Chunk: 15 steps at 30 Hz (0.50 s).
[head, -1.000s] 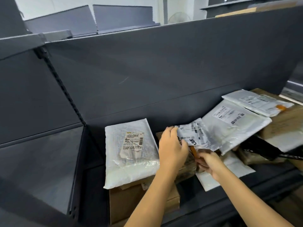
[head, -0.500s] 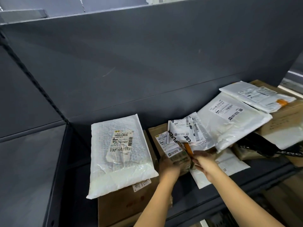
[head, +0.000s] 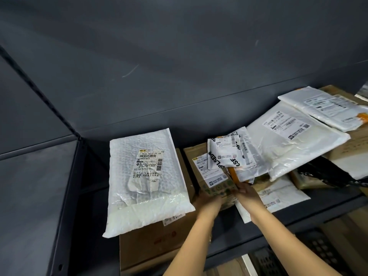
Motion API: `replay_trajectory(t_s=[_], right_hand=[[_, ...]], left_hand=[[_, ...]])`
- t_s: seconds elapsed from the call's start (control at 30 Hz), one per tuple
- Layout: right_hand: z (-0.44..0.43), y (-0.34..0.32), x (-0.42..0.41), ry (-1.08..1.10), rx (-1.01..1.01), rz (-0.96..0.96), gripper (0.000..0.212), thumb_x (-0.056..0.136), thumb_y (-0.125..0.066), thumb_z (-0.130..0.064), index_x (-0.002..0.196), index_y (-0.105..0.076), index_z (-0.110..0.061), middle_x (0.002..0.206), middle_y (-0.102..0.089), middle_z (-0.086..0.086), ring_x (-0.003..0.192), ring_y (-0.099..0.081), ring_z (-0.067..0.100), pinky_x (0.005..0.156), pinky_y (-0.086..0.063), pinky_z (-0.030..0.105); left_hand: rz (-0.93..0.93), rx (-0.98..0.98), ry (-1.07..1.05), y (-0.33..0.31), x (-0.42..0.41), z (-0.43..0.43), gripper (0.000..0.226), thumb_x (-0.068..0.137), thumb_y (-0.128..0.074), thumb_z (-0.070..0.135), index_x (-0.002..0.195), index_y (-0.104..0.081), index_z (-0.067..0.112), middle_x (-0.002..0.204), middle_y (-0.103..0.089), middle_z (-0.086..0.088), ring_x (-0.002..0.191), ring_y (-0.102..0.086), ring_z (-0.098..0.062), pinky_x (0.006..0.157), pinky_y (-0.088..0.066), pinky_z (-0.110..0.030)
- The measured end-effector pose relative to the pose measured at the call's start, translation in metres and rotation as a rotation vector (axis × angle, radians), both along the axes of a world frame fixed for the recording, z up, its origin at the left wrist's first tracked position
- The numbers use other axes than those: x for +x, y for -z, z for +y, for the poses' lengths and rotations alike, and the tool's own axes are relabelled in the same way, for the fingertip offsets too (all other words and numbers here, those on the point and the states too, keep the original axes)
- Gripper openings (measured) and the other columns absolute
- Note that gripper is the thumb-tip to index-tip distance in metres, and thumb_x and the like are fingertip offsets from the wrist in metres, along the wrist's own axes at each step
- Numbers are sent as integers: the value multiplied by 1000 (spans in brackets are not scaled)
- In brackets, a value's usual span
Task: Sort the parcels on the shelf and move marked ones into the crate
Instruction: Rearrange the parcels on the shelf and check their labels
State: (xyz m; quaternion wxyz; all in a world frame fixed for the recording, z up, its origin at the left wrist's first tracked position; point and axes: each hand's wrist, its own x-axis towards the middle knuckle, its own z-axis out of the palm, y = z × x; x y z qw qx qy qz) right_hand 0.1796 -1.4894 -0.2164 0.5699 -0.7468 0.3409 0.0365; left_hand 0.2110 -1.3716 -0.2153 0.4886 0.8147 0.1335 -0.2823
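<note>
A small brown parcel (head: 211,174) with a white label and an orange strip (head: 232,174) lies mid-shelf. My left hand (head: 209,200) grips its near left edge, fingers curled under it. My right hand (head: 247,193) holds its near right corner, just below the orange strip. A small white bag with black letters (head: 225,154) rests on the parcel's far end. To the left, a white bubble mailer (head: 147,176) sits on a brown box (head: 155,242). A white mailer with an orange tab (head: 326,106) lies at the far right.
A large white poly bag (head: 288,136) leans over a black bag (head: 326,174) and a flat white envelope (head: 278,198). The dark shelf back wall (head: 179,76) rises close behind. Below the shelf edge at the right shows a dark perforated crate (head: 322,250).
My left hand has left the small white bag and dropped to the brown parcel's near edge. My right hand stayed at the corner by the orange strip. The view has tilted down.
</note>
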Motion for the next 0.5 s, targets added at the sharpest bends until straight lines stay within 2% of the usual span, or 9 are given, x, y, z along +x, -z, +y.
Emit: replay_trajectory(t_s=[0.07,0.13,0.2,0.27,0.33,0.4,0.47,0.5], right_hand=[[1,-2,-3,15,3,1,18,87,-56,-9,101,-64,-1,99,-67,20,91,-64,33,80,-51,42],[4,-10,-8,19,27,5,18,88,-56,-9,104,-64,-5,99,-66,15,87,-62,28,71,-47,33],[5,-16,-14,17,44,9,23,89,-57,-11,111,-62,-7,102,-64,10,92,-60,26,73,-44,30],[5,-19,-20,40,31,-1,27,89,-57,-12,116,-60,-9,100,-61,7,92,-57,24,76,-42,30],[3,-20,-24,82,29,-15,30,89,-56,-11,119,-58,-9,102,-61,7,91,-56,24,77,-44,31],[2,-25,-30,122,80,-51,29,88,-58,-13,116,-57,-11,110,-63,11,93,-57,24,78,-47,33],[3,-30,-36,136,153,-99,26,87,-63,-17,111,-54,-15,110,-61,10,95,-54,22,75,-43,32],[4,-32,-41,141,198,-123,29,86,-65,-21,111,-52,-17,110,-59,7,98,-53,21,80,-42,32]], left_hand=[[32,-13,-53,-1,-5,-2,78,70,-51,36,144,-34,17,146,-41,-7,132,-42,-26,109,-40,-37],[34,-15,-81,-19,-13,1,79,82,-59,36,148,-24,11,150,-29,-10,136,-33,-28,112,-33,-34],[74,14,-91,-25,-15,3,79,87,-60,36,149,-18,11,150,-20,-11,138,-26,-29,114,-28,-32],[102,-13,-76,-28,-18,4,75,87,-58,35,148,-21,13,150,-18,-12,139,-22,-30,116,-24,-36],[92,-86,-62,-30,-22,4,73,81,-58,34,146,-30,17,149,-24,-11,139,-25,-30,116,-25,-41],[64,-117,-64,-22,-27,3,79,67,-55,39,141,-37,21,145,-38,-8,134,-35,-29,114,-28,-44],[39,-155,-101,-10,-31,3,83,60,-52,42,140,-38,26,141,-46,-5,132,-39,-31,113,-30,-47],[34,-194,-123,-14,-36,4,82,62,-54,43,141,-36,28,142,-44,-5,134,-36,-33,112,-30,-46]])
